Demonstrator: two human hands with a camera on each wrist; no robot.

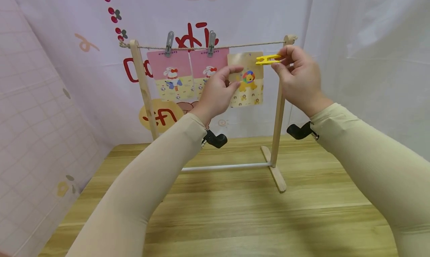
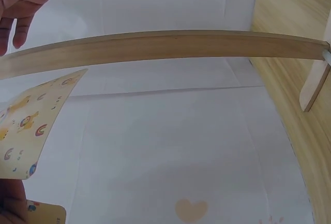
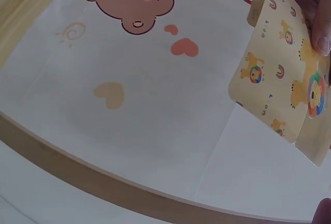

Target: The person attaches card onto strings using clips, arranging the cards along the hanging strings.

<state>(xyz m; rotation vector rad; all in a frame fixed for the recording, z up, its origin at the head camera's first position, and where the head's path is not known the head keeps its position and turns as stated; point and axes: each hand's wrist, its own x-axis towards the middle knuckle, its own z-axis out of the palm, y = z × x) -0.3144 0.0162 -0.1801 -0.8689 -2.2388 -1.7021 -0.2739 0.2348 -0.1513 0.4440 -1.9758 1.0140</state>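
Observation:
In the head view my left hand [image 1: 216,90] pinches a yellow lion card [image 1: 250,98] by its left side, below the rope [image 1: 253,45]. Whether the card touches the rope, I cannot tell. Just to the right, my right hand [image 1: 300,77] pinches a yellow clothespin [image 1: 263,59] at its handle end, its jaws at the card's upper right corner. Two pink-and-yellow rabbit cards [image 1: 171,81] hang side by side from the rope, each under a grey clothespin [image 1: 169,44]. The right wrist view shows the lion card [image 3: 276,74] bent or folded, with a left fingertip on it.
The rope is strung between two wooden posts [image 1: 278,126] of a stand. A white rod [image 1: 228,167] joins the posts low down, and a wooden foot [image 1: 277,178] rests on the wood-grain table [image 1: 252,219]. Behind hangs a printed white cloth [image 1: 352,81].

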